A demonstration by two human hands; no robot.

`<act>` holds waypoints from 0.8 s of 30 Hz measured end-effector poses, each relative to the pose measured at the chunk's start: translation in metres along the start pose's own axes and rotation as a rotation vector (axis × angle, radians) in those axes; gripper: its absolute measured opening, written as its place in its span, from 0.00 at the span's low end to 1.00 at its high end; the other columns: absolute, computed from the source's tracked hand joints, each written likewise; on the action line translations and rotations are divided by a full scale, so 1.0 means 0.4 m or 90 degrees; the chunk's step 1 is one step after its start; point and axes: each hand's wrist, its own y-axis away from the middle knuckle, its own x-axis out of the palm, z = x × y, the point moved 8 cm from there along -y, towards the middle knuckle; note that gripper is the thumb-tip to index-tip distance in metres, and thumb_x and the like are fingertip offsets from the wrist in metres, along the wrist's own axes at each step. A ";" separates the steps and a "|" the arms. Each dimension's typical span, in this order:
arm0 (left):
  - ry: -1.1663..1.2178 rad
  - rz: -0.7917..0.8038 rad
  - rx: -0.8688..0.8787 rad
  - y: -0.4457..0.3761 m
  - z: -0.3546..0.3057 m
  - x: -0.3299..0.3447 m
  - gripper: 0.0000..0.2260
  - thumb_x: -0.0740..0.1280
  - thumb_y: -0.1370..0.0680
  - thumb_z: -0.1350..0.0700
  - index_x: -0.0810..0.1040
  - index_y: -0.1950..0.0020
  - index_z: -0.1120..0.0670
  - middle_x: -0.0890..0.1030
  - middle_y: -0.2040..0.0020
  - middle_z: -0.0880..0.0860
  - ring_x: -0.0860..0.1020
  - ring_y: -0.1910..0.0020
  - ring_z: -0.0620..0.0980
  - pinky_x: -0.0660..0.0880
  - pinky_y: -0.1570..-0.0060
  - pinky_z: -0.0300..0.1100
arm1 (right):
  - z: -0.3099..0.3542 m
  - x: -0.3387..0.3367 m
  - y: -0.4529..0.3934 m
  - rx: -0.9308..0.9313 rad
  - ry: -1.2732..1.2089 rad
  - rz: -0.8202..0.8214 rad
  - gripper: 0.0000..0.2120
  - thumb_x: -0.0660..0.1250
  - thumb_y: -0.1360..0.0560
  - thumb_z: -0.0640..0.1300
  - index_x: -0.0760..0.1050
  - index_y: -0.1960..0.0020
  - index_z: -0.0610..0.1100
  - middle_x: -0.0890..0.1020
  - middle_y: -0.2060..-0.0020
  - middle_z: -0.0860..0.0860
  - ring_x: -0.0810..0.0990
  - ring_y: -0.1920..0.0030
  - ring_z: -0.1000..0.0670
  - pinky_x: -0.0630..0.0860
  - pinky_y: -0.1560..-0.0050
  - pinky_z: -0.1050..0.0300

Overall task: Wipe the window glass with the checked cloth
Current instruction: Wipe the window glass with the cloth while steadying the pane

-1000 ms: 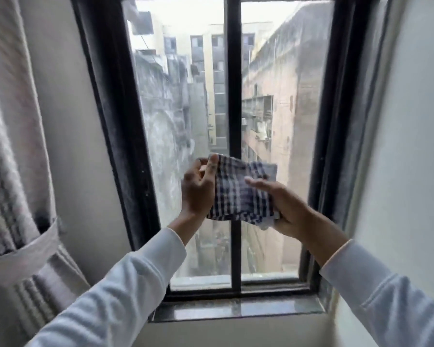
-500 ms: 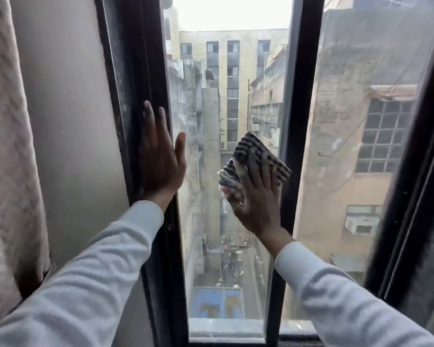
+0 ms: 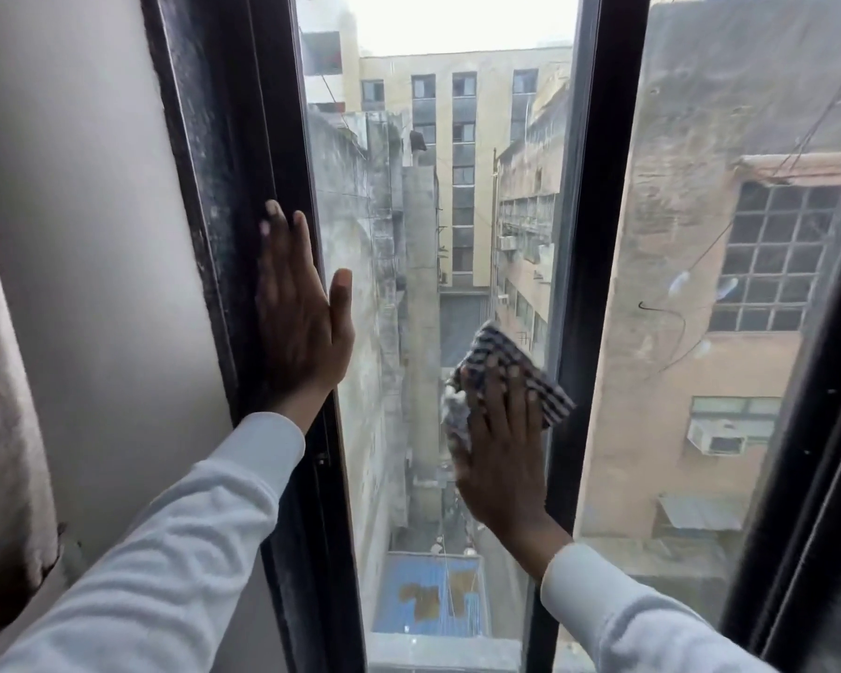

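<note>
In the head view, the right hand (image 3: 503, 444) lies flat with its fingers spread and presses the cloth (image 3: 508, 369) on the glass (image 3: 384, 245), just left of the middle bar (image 3: 586, 245). The left hand (image 3: 299, 323) is open and holds nothing; its palm rests on the frame (image 3: 224, 187), far left of that bar.

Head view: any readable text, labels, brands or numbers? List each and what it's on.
None readable.
checked cloth under the right hand: pattern only, no label showing.
Black window frame, where the left hand rests: no markings.
Buildings beyond the window glass: no signs legible; the air conditioner shows no brand, too small to tell.
</note>
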 end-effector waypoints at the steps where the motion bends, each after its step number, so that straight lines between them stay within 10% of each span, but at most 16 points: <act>1: -0.004 -0.003 0.000 -0.001 -0.002 0.000 0.32 0.58 0.13 0.51 0.56 0.12 0.64 0.53 0.11 0.66 0.53 0.11 0.63 0.49 0.12 0.52 | 0.052 0.032 0.024 -0.099 0.019 0.049 0.35 0.59 0.15 0.56 0.51 0.12 0.51 0.47 0.12 0.49 0.40 0.12 0.45 0.51 0.15 0.39; 4: 0.010 0.003 0.003 -0.004 0.000 0.000 0.31 0.58 0.12 0.51 0.56 0.13 0.64 0.54 0.12 0.67 0.53 0.11 0.64 0.48 0.12 0.51 | 0.126 0.013 -0.104 -0.288 0.055 0.054 0.32 0.56 0.14 0.59 0.61 0.14 0.47 0.62 0.14 0.47 0.52 0.12 0.44 0.42 0.13 0.46; 10: 0.057 0.053 0.014 -0.006 0.008 0.004 0.37 0.48 0.13 0.39 0.52 0.11 0.62 0.49 0.11 0.65 0.49 0.10 0.62 0.45 0.11 0.52 | 0.090 -0.028 -0.099 0.013 -0.089 -0.010 0.36 0.59 0.13 0.53 0.43 0.12 0.53 0.53 0.12 0.50 0.42 0.12 0.49 0.48 0.13 0.42; 14: 0.050 0.070 -0.003 -0.003 0.015 0.007 0.37 0.48 0.14 0.38 0.51 0.11 0.60 0.48 0.10 0.63 0.48 0.10 0.60 0.45 0.12 0.52 | 0.198 0.028 -0.090 -0.415 0.049 0.056 0.31 0.62 0.16 0.53 0.62 0.14 0.50 0.62 0.14 0.49 0.53 0.12 0.47 0.55 0.15 0.42; 16: 0.060 0.068 0.000 -0.003 0.014 0.009 0.37 0.48 0.13 0.38 0.51 0.11 0.60 0.48 0.10 0.63 0.48 0.10 0.61 0.46 0.12 0.55 | 0.141 -0.040 -0.229 -0.307 0.061 -0.024 0.30 0.61 0.15 0.53 0.63 0.15 0.51 0.65 0.15 0.48 0.60 0.14 0.42 0.54 0.14 0.41; 20: 0.058 0.066 -0.005 -0.002 0.012 0.005 0.39 0.46 0.14 0.35 0.51 0.11 0.61 0.49 0.11 0.64 0.49 0.10 0.61 0.46 0.12 0.54 | 0.027 -0.071 -0.164 0.028 -0.012 -0.062 0.33 0.60 0.15 0.49 0.55 0.12 0.47 0.50 0.12 0.46 0.46 0.12 0.40 0.48 0.13 0.38; 24: 0.035 0.085 -0.007 -0.005 0.015 0.006 0.40 0.45 0.15 0.33 0.51 0.11 0.60 0.48 0.10 0.64 0.48 0.10 0.61 0.44 0.12 0.52 | 0.159 0.044 0.008 -0.343 0.056 0.081 0.35 0.65 0.18 0.49 0.58 0.13 0.49 0.57 0.12 0.49 0.42 0.12 0.46 0.40 0.12 0.44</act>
